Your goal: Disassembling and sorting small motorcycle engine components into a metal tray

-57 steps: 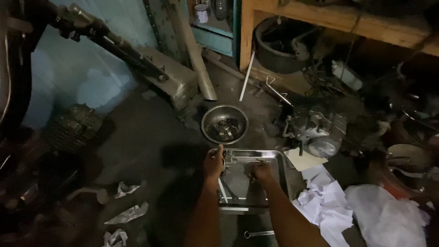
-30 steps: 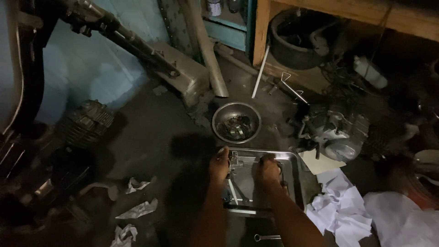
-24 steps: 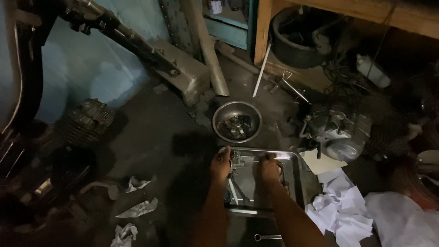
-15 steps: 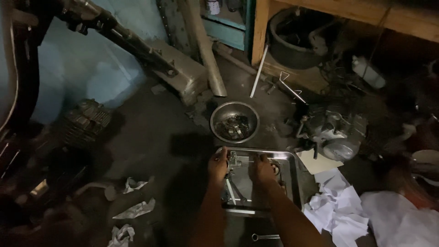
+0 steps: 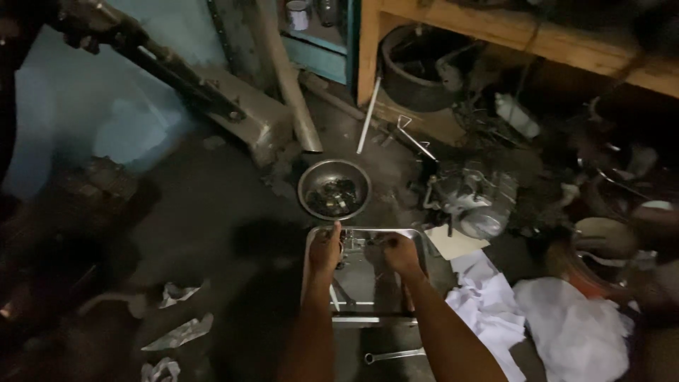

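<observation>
Spanner [image 5: 394, 355] on the dark floor, nearest the viewer. Beyond it, rectangular steel tray [image 5: 368, 297]: left hand [image 5: 325, 249] and right hand [image 5: 399, 253] reach into its far end, fingers curled over small parts (grip itself too dim to tell). Farther, round steel bowl [image 5: 334, 189] holding dark parts; engine block [image 5: 470, 201] to its right.
</observation>
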